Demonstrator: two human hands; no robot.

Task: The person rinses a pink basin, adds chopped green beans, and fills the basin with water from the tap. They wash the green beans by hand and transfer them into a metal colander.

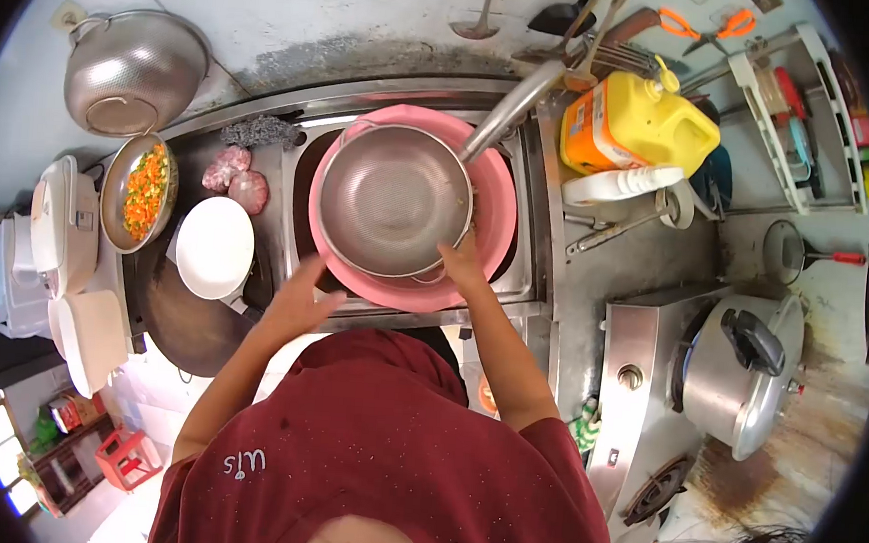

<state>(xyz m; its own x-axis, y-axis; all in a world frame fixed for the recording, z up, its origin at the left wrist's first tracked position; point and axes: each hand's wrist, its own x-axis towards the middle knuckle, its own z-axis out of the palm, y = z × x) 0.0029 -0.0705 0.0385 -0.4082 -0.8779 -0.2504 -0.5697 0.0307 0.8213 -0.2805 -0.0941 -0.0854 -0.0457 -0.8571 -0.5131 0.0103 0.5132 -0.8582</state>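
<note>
A metal strainer (396, 201) with fine holes rests over a pink basin (497, 201) in the steel sink (529, 277). My right hand (463, 263) grips the strainer's rim at its lower right, with the thumb on the inner side. My left hand (300, 300) is at the basin's lower left, fingers apart and holding nothing. The faucet (514, 107) reaches over the basin from the upper right. What lies in the basin under the strainer is mostly hidden.
Left of the sink are a white bowl (215, 248), raw meat (248, 190), a scouring pad (260, 131), a wok (178, 321) and a pan of chopped vegetables (168, 200). To the right stand a yellow jug (642, 125), a white bottle (622, 186) and a pressure cooker (737, 375) on the stove.
</note>
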